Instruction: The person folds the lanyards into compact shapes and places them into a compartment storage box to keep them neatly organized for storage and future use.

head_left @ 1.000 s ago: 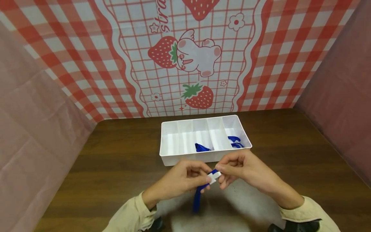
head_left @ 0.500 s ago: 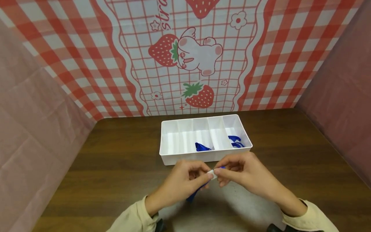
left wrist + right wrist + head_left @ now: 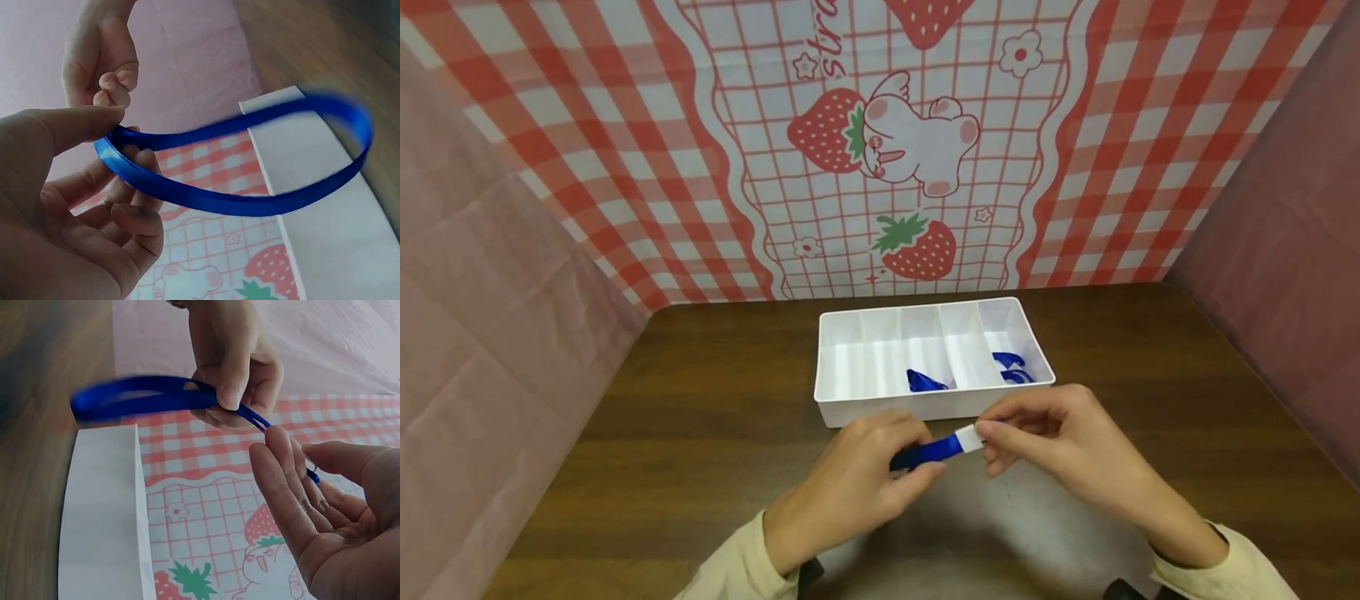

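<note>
A looped blue lanyard [image 3: 928, 452] with a white end piece [image 3: 970, 438] stretches between my two hands above the table. My left hand [image 3: 857, 475] pinches the blue band between thumb and fingers, and the loop [image 3: 250, 205] swings out from it, blurred at its far end. At the other end, my right hand [image 3: 1067, 442] pinches the lanyard beside the white piece. A short bit of blue [image 3: 314, 477] sticks out past the right fingers in the right wrist view, where those fingers hide the white piece.
Beyond my hands stands a white divided tray [image 3: 895, 411]. Blue pieces lie in two of its compartments, a folded one [image 3: 925, 382] in the middle and curved ones [image 3: 1017, 377] at the right. A red checked cloth [image 3: 700, 167] hangs behind the brown table [image 3: 700, 392].
My left hand has shifted from the white piece to the blue band. The right hand has moved slightly right, and the band that hung down now lies stretched between both hands.
</note>
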`<state>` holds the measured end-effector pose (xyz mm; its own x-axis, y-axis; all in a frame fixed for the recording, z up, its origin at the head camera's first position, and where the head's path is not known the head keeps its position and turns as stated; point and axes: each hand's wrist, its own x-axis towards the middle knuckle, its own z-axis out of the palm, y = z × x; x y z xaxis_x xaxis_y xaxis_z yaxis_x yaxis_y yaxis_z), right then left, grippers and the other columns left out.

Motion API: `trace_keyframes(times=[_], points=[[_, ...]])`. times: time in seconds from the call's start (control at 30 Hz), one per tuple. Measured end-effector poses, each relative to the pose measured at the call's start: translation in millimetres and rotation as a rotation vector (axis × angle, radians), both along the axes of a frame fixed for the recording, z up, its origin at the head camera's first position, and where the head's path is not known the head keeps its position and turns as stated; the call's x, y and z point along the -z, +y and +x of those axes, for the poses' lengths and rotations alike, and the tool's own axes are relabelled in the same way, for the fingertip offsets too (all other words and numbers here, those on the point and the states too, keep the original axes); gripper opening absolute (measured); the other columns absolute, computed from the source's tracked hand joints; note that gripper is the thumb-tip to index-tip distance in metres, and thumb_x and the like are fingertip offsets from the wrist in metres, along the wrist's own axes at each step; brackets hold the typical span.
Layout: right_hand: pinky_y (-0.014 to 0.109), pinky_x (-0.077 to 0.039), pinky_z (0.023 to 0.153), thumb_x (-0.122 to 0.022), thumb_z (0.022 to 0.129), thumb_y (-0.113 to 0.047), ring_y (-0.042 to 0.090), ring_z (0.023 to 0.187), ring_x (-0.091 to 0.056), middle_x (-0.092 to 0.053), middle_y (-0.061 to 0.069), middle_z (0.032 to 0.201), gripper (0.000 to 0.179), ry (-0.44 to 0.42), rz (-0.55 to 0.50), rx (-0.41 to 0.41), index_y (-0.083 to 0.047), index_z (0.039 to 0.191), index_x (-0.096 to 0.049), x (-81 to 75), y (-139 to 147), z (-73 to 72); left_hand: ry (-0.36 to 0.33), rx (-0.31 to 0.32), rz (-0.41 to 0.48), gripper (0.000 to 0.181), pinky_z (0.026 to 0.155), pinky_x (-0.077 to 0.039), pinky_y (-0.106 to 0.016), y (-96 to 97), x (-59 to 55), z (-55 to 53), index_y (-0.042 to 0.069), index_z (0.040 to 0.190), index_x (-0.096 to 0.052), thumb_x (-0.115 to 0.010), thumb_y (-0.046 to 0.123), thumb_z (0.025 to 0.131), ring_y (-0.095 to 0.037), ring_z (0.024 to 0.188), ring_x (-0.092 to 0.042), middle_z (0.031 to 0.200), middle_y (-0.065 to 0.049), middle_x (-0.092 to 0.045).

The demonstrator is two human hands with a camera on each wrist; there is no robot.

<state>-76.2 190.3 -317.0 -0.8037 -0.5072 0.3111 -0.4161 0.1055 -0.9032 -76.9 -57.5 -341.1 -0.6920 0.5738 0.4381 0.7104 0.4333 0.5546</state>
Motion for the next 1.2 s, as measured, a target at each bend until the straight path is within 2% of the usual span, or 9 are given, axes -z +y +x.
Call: trace_keyframes(times=[0.13,0.2,0.3,0.47,0.6,0.7,0.9,1.07,1.2], points=[[0.042,-0.059,0.059,-0.061,0.095,0.005,0.025,0.066,-0.072,-0.073,0.01,0.079,0.011,-0.005,-0.011,0.003,0.001,0.099,-0.071,-0.9,2.0,-0.6,0.079,-0.035,-0.003,0.009,0.067,-0.044,-0.018,-0.9,-2.9,1.3,0.013,0.088,-0.069,-0.076,0.019,0.088,-0.009,0.074,-0.057,0.086,0.005,-0.062],[0.042,-0.059,0.058,-0.061,0.095,0.006,0.025,0.066,-0.072,-0.073,0.01,0.079,0.012,-0.006,-0.017,0.002,0.002,0.099,-0.071,-1.1,2.6,-0.8,0.105,-0.039,0.005,0.008,0.075,-0.045,-0.025,-1.1,-4.1,1.2,0.013,0.089,-0.068,-0.076,0.017,0.088,-0.009,0.078,-0.058,0.085,0.007,-0.063],[0.043,-0.058,0.058,-0.06,0.095,0.007,0.025,0.066,-0.072,-0.073,0.011,0.08,0.012,-0.015,-0.03,-0.007,0.003,0.1,-0.07,-1.2,3.2,-0.9,0.087,-0.028,0.012,0.01,0.081,-0.043,-0.032,-0.7,-4.8,0.8,0.016,0.089,-0.065,-0.075,0.018,0.088,-0.005,0.078,-0.057,0.079,0.011,-0.061],[0.043,-0.058,0.058,-0.059,0.095,0.007,0.026,0.066,-0.072,-0.073,0.011,0.079,0.012,-0.025,-0.035,-0.02,0.004,0.1,-0.07,-2.2,4.1,-0.7,0.023,-0.002,0.015,0.015,0.077,-0.042,-0.028,0.0,-3.1,0.1,0.017,0.09,-0.061,-0.076,0.019,0.088,-0.001,0.068,-0.05,0.073,0.014,-0.057],[0.043,-0.058,0.059,-0.059,0.095,0.007,0.026,0.066,-0.072,-0.073,0.012,0.079,0.012,-0.022,-0.016,0.0,0.004,0.1,-0.07,-4.9,5.9,-0.3,0.041,0.023,0.037,0.007,0.06,-0.038,-0.014,-0.7,-2.8,0.0,0.012,0.092,-0.066,-0.072,0.012,0.089,-0.004,0.06,-0.049,0.072,0.012,-0.055],[0.042,-0.059,0.06,-0.06,0.095,0.006,0.027,0.065,-0.072,-0.073,0.013,0.078,0.012,-0.018,0.0,0.024,0.003,0.1,-0.07,-7.6,8.5,-0.5,0.052,0.038,0.046,0.002,0.052,-0.034,-0.011,-3.1,-4.3,0.1,0.011,0.091,-0.068,-0.069,0.011,0.092,-0.004,0.058,-0.048,0.07,0.011,-0.053],[0.042,-0.059,0.062,-0.06,0.096,0.004,0.028,0.066,-0.072,-0.072,0.015,0.078,0.012,-0.043,0.022,0.04,0.003,0.101,-0.071,-12.8,14.5,-2.0,-0.025,0.08,0.033,0.01,0.056,-0.041,-0.014,-14.3,-12.1,-0.7,0.01,0.092,-0.069,-0.067,0.019,0.096,-0.001,0.064,-0.048,0.073,0.009,-0.058],[0.043,-0.059,0.064,-0.061,0.096,0.004,0.031,0.066,-0.072,-0.071,0.017,0.078,0.01,-0.057,0.031,0.073,0.003,0.1,-0.071,-17.1,20.7,-3.4,-0.032,0.109,0.022,0.01,0.06,-0.044,-0.016,-24.5,-18.6,-3.8,0.008,0.098,-0.069,-0.067,0.018,0.097,-0.002,0.068,-0.05,0.079,0.007,-0.061],[0.043,-0.059,0.064,-0.063,0.095,0.001,0.031,0.066,-0.072,-0.072,0.015,0.077,0.009,-0.055,0.054,0.126,0.0,0.097,-0.071,-21.5,27.5,-3.8,-0.065,0.143,0.031,0.012,0.06,-0.046,-0.017,-30.5,-23.7,-5.7,0.008,0.102,-0.069,-0.065,0.019,0.098,-0.002,0.069,-0.051,0.082,0.006,-0.063]])
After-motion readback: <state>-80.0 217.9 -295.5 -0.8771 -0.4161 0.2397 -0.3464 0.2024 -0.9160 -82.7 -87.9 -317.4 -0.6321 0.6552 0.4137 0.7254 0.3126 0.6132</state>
